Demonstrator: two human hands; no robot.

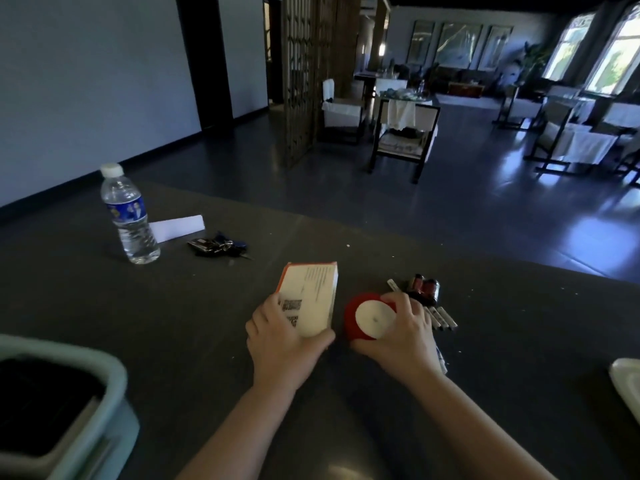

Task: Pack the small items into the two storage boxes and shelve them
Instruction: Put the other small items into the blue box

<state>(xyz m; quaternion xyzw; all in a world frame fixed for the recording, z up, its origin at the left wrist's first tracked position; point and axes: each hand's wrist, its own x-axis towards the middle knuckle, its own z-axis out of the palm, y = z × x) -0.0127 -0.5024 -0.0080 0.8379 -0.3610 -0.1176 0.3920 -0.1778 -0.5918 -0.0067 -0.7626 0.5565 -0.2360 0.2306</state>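
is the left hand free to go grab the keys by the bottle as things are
Probably not yet: the left hand grips the white box, so it is occupied. The path itself looks open, since nothing stands on the table between it and the keys beside the bottle.

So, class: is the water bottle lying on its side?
No, the water bottle stands upright on the table, cap on top.

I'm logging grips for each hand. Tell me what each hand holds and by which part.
The left hand grips the white box by its near end. The right hand grips the red roll around its right side.
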